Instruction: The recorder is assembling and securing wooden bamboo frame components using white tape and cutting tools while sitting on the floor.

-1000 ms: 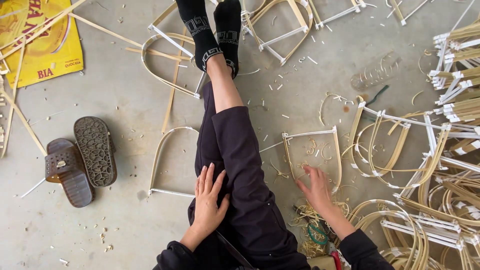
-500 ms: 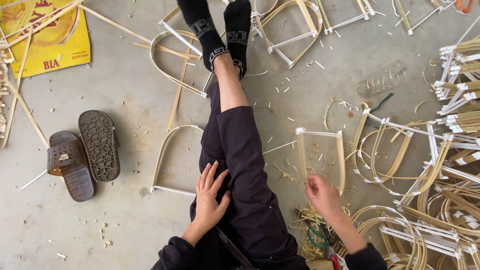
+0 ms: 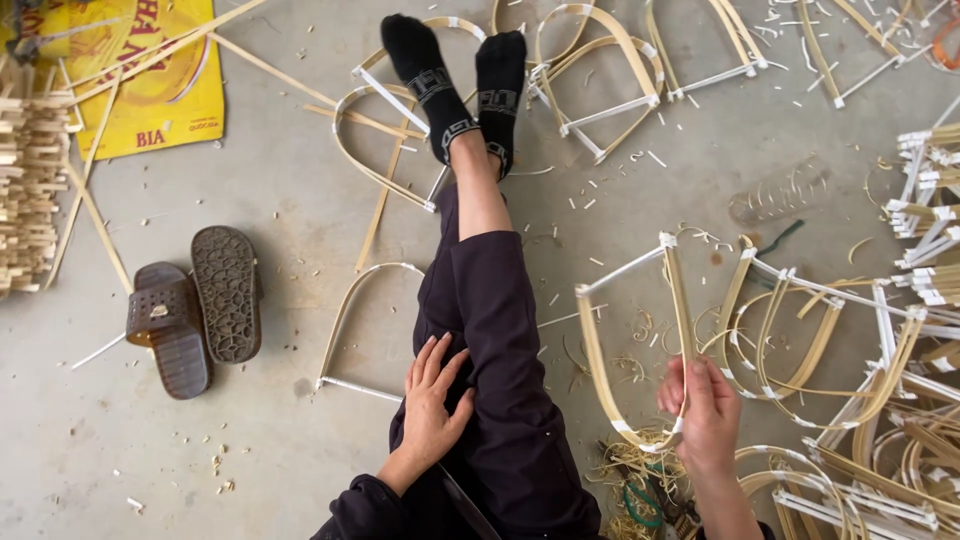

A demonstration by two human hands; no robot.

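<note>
I sit on a concrete floor with my legs in dark trousers (image 3: 500, 330) stretched out and black socks on my feet. My left hand (image 3: 433, 400) rests flat on my left thigh, fingers spread, holding nothing. My right hand (image 3: 705, 410) grips the curved bottom of a bent bamboo frame (image 3: 600, 350), a U-shaped strip closed by a white taped bar at its far end. The frame is lifted off the floor and tilts away from me.
A pile of similar bamboo frames (image 3: 840, 340) lies to my right and several more (image 3: 600, 70) beyond my feet. One frame (image 3: 345, 320) lies by my left leg. Brown sandals (image 3: 195, 305) sit at left, a yellow bag (image 3: 150, 80) and stacked sticks (image 3: 30, 180) far left.
My right hand closed on the bamboo frame lying on the floor and raised it. My left hand stayed on my thigh.
</note>
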